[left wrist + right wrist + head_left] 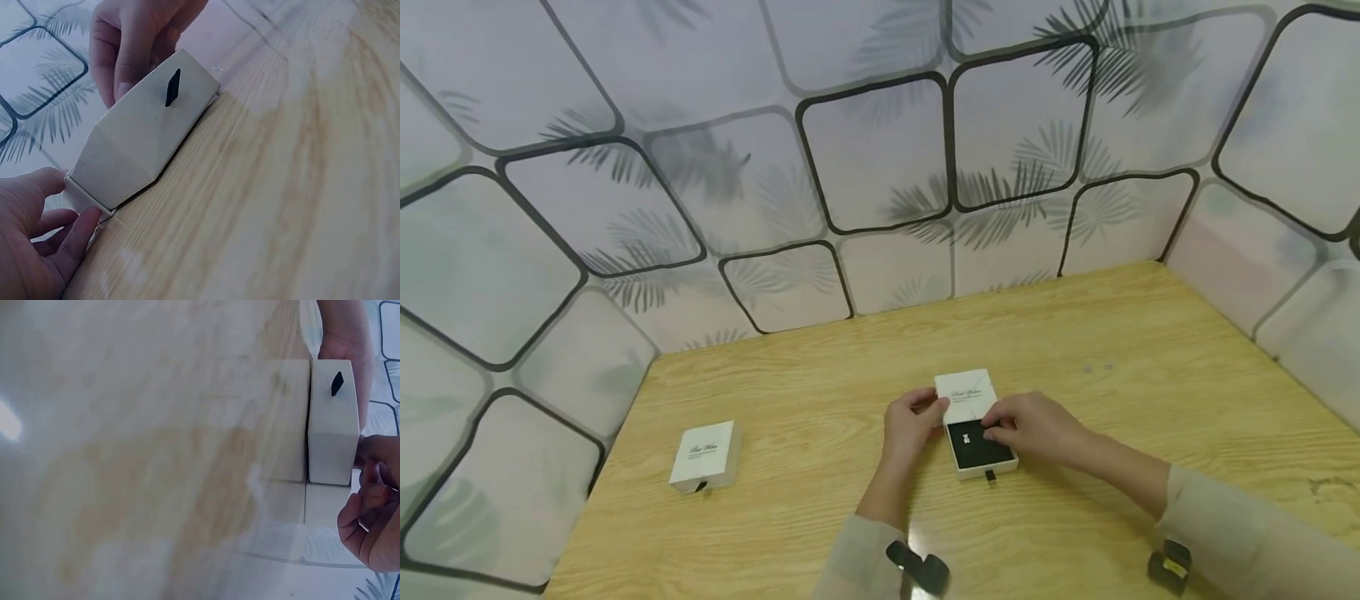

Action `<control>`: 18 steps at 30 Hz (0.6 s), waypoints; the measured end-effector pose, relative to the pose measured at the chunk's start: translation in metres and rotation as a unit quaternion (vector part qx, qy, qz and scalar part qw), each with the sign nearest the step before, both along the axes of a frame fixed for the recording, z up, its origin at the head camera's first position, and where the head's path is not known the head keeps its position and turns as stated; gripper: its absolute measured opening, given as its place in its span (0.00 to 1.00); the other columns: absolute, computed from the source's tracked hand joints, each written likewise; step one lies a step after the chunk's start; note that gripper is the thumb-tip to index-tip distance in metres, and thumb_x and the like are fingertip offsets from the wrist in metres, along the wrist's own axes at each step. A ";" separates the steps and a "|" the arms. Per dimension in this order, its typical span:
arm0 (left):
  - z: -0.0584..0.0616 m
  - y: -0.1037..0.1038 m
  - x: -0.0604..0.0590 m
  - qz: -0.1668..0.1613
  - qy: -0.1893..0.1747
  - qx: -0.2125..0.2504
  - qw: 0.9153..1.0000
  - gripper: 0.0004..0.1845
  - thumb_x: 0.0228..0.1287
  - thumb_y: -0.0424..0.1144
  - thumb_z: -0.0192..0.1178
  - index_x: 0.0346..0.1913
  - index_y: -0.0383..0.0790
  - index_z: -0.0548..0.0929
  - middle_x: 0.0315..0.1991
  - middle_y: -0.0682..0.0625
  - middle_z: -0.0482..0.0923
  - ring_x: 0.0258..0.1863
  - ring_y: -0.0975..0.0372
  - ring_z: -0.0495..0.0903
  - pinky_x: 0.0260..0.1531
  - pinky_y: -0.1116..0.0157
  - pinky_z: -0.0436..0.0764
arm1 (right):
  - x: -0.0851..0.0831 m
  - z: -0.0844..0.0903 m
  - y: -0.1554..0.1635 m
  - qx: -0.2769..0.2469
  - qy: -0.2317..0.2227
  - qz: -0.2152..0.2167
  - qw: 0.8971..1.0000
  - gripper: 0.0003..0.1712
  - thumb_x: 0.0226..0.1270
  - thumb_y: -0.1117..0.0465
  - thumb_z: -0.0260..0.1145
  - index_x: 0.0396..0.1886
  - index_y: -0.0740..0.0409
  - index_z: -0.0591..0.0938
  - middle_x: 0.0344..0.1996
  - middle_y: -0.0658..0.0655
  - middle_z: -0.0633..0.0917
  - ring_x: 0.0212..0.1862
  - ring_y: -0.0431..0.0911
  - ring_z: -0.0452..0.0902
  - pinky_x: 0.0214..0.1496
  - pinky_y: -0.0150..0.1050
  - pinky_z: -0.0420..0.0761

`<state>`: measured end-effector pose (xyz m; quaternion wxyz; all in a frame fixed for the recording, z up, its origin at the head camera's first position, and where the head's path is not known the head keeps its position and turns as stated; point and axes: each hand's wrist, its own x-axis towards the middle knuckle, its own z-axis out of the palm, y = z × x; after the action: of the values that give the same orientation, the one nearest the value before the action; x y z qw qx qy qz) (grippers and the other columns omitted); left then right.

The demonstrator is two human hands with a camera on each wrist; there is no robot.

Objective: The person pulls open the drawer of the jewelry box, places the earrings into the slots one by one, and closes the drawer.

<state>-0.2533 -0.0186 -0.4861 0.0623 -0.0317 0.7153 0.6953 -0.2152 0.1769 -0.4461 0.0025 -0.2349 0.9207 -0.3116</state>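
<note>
Left hand (913, 423) grips the box sleeve (966, 395); right hand (1032, 427) pinches its drawer (981, 454) (half open)

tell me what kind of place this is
Probably a staged tabletop booth, not a lived-in room: a bare wooden table boxed in by printed leaf-pattern panels, with only two small white boxes laid out.

Matt card box (967, 400); black velvety insert (976, 446); wood-grain table (1075, 350).

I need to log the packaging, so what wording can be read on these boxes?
Open box: script line on its white sleeve, too small and blurred to read.
Closed box: similar script line on its lid, also unreadable.
Wrist views: no text shows.
</note>
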 end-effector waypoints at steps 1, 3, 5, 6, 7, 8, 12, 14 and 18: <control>0.000 0.000 0.000 -0.001 0.003 -0.002 1.000 0.20 0.58 0.34 0.66 0.52 0.28 0.79 0.45 0.40 0.80 0.34 0.62 0.80 0.30 0.65 0.86 | 0.000 0.002 0.001 0.004 0.008 0.001 1.000 0.05 0.58 0.62 0.70 0.33 0.58 0.87 0.23 0.45 0.83 0.23 0.31 0.67 0.22 0.26 0.70; 0.001 0.001 0.001 -0.002 0.004 -0.004 1.000 0.20 0.58 0.35 0.66 0.52 0.28 0.79 0.45 0.40 0.80 0.35 0.62 0.80 0.31 0.65 0.86 | 0.001 0.007 0.002 0.007 0.019 0.001 1.000 0.05 0.58 0.61 0.69 0.33 0.57 0.87 0.24 0.44 0.84 0.23 0.31 0.67 0.22 0.27 0.71; 0.002 0.001 0.001 -0.003 0.006 -0.007 1.000 0.20 0.58 0.35 0.66 0.52 0.29 0.80 0.45 0.41 0.80 0.35 0.62 0.81 0.31 0.65 0.86 | 0.002 0.011 0.002 0.010 0.022 -0.003 1.000 0.06 0.59 0.59 0.69 0.33 0.57 0.87 0.23 0.43 0.83 0.23 0.31 0.66 0.21 0.27 0.70; 0.002 0.001 0.001 -0.004 0.007 -0.010 1.000 0.20 0.58 0.35 0.66 0.52 0.29 0.80 0.45 0.41 0.80 0.35 0.62 0.81 0.31 0.65 0.86 | 0.003 0.013 0.003 0.012 0.020 -0.008 1.000 0.06 0.60 0.59 0.69 0.33 0.56 0.87 0.22 0.42 0.82 0.23 0.31 0.65 0.21 0.27 0.69; 0.002 0.000 0.001 -0.003 0.007 -0.012 1.000 0.20 0.58 0.35 0.66 0.52 0.29 0.80 0.45 0.41 0.80 0.35 0.62 0.81 0.31 0.65 0.86 | 0.004 0.015 0.003 0.015 0.019 -0.013 1.000 0.06 0.60 0.58 0.68 0.33 0.56 0.87 0.22 0.42 0.82 0.23 0.31 0.65 0.21 0.27 0.69; 0.002 0.000 0.001 -0.003 0.005 -0.012 1.000 0.20 0.58 0.36 0.66 0.52 0.29 0.80 0.45 0.41 0.80 0.35 0.62 0.80 0.31 0.66 0.86 | 0.004 0.016 0.004 0.015 0.018 -0.015 1.000 0.06 0.60 0.58 0.68 0.33 0.55 0.87 0.22 0.42 0.82 0.22 0.32 0.65 0.21 0.27 0.69; 0.002 0.000 0.000 0.001 0.001 -0.015 1.000 0.20 0.58 0.36 0.66 0.52 0.30 0.80 0.45 0.42 0.81 0.34 0.63 0.80 0.30 0.66 0.86 | 0.004 0.024 0.008 0.004 -0.006 -0.013 1.000 0.06 0.63 0.58 0.66 0.32 0.55 0.86 0.23 0.45 0.83 0.22 0.32 0.67 0.20 0.28 0.71; 0.002 0.000 0.000 0.003 -0.002 -0.013 1.000 0.20 0.58 0.36 0.66 0.52 0.30 0.80 0.45 0.42 0.81 0.33 0.63 0.80 0.31 0.66 0.86 | 0.004 0.028 0.010 -0.014 -0.046 -0.005 0.999 0.06 0.63 0.58 0.65 0.32 0.56 0.85 0.23 0.48 0.84 0.20 0.34 0.67 0.18 0.29 0.71; 0.001 0.001 0.000 0.004 -0.001 -0.012 1.000 0.20 0.57 0.35 0.66 0.52 0.30 0.80 0.44 0.42 0.81 0.33 0.63 0.80 0.30 0.66 0.86 | 0.002 0.038 0.015 -0.056 -0.156 0.005 0.986 0.05 0.61 0.61 0.67 0.32 0.59 0.85 0.23 0.54 0.84 0.15 0.37 0.65 0.15 0.30 0.70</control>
<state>-0.2535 -0.0180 -0.4850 0.0604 -0.0360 0.7233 0.6869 -0.2129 0.1921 -0.4079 0.1348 -0.1878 0.8890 -0.3953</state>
